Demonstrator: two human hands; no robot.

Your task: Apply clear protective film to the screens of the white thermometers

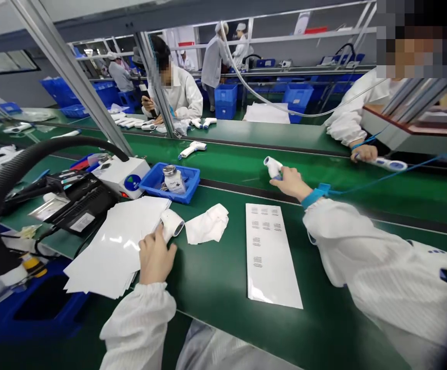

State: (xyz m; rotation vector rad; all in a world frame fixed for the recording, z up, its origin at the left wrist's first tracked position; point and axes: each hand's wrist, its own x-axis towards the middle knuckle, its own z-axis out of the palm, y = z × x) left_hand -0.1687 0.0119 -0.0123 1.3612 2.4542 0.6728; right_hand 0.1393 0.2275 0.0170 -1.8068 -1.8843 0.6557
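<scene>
My right hand (293, 183), with a blue wrist strap, reaches over the green conveyor belt and grips a white, gun-shaped infrared thermometer (273, 165). Its fingers wrap round the handle, which they partly hide. On the left, my left hand (156, 257) has thumb and fingers round the handle of another white thermometer (172, 224), whose round head points right. That one lies at the edge of a stack of white sheets (115, 241). A crumpled white cloth (207, 224) is beside it. Between my hands lies a sheet of printed labels (272, 272).
A blue tray (190, 191) holds a white bottle (174, 180). Behind it, one thermometer (192, 149) lies on the belt. A black hose (46, 146) arches at left, near a white box (121, 174). Another thermometer (433, 257) lies by my right sleeve. A co-worker's hand (364, 153) is across the belt.
</scene>
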